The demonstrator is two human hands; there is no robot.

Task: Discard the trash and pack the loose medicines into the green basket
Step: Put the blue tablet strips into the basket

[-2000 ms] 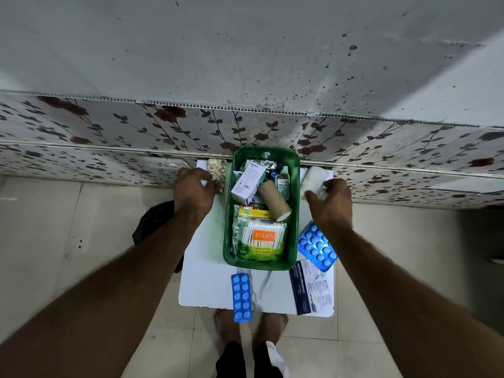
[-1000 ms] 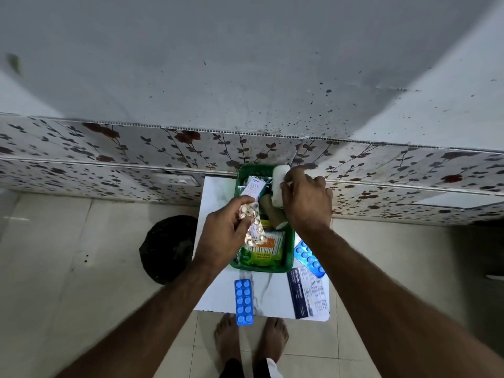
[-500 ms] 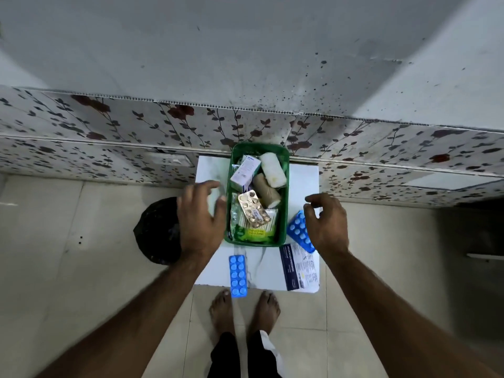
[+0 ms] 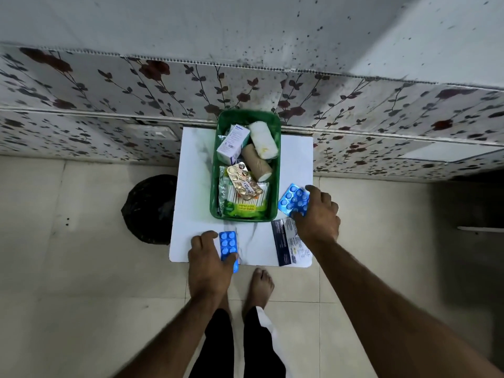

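L hand [image 4: 208, 264] lies on the near table edge, thumb pressed over the lower end of a narrow blue blister strip [image 4: 228, 244], fingers spread just left of it; closed grip not clear, can't tell. R hand [image 4: 317, 215] has fingertips down on a wider blue blister pack [image 4: 293, 199], rest of it poking out up-left of the knuckles; held or just touched, can't tell. Green basket [image 4: 275, 170] sits just left of R hand, up-right of L. Leaflet [image 4: 285, 241] partly under R wrist.
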